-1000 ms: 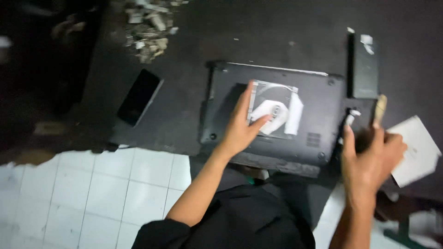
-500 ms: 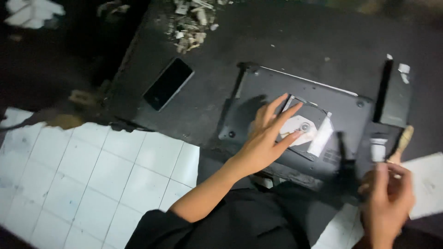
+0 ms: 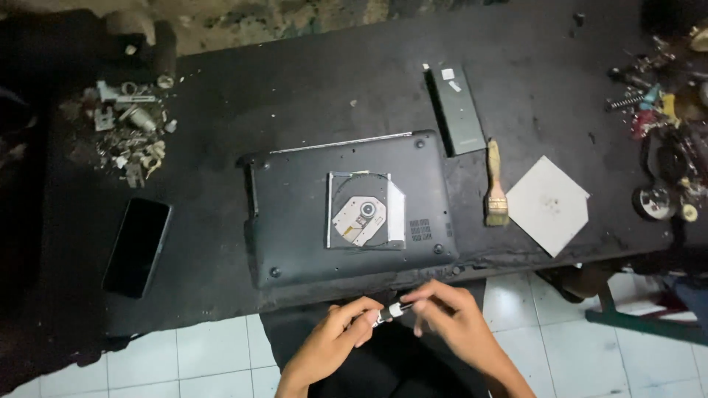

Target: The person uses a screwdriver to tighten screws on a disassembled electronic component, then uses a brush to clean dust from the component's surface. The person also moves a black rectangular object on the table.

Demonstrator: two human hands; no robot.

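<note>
Right now your left hand [image 3: 335,335] and right hand [image 3: 450,317] both pinch a small black-and-white tool [image 3: 389,312] just off the desk's [image 3: 295,81] near edge, over the tiled floor [image 3: 199,354]. Loosen either grip and it could drop there, well clear of the upturned laptop [image 3: 295,221].

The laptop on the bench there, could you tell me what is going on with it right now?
The laptop lies upside down on the dark workbench, with an optical drive resting on its underside. Nobody is touching it. The person's left hand and right hand are together just below the bench edge, both pinching a small black and white part. A paintbrush, a white tile, a long black battery and a dark phone lie around the laptop.
</note>
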